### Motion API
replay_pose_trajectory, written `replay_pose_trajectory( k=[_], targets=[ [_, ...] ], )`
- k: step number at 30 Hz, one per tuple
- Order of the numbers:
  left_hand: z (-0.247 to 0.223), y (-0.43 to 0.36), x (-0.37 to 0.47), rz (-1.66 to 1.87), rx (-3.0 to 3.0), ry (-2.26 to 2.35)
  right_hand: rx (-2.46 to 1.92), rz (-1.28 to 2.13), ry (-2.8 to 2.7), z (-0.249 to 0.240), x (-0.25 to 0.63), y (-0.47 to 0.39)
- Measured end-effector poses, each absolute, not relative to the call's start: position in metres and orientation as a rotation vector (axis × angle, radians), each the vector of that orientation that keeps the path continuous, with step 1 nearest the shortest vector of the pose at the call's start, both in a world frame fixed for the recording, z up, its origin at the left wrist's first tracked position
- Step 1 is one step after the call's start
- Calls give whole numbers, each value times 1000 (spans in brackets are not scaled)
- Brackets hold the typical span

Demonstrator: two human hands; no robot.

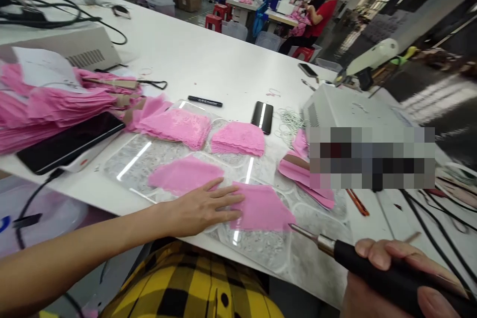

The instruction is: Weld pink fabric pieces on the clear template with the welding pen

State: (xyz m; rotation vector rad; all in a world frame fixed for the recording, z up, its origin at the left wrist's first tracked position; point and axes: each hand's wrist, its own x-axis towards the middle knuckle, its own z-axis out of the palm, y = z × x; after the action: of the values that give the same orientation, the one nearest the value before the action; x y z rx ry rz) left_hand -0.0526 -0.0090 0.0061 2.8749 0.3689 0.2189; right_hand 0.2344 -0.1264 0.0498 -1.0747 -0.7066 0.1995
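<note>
My left hand [201,207] lies with fingers spread, its fingertips pressing on the left edge of a pink fabric piece [261,208]. In my right hand [395,268] is a soldering iron [365,258] with a black handle, metal collar and pointed tip. Its tip is at the right corner of that fabric piece. Another pink fabric piece [182,175] lies flat beyond my left hand. Both rest on a clear, glossy sheet [126,164]. Behind them are two stacks of pink fabric, a left stack [179,126] and a right stack [238,139].
A large pink fabric bundle [55,104] and a black-screened device [74,141] are at left. A marker [204,101] and a phone [262,117] lie farther back. Folded pink pieces [303,179] and a grey box [346,114] stand right, near an orange cutter [357,202] and cables.
</note>
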Motion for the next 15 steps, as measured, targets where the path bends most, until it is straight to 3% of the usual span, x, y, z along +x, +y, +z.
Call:
replay_pose_trajectory(
  k=[15],
  targets=[
    [4,-4,-56,246,2917,369,-970,194,-686,40,253,-131]
  ],
)
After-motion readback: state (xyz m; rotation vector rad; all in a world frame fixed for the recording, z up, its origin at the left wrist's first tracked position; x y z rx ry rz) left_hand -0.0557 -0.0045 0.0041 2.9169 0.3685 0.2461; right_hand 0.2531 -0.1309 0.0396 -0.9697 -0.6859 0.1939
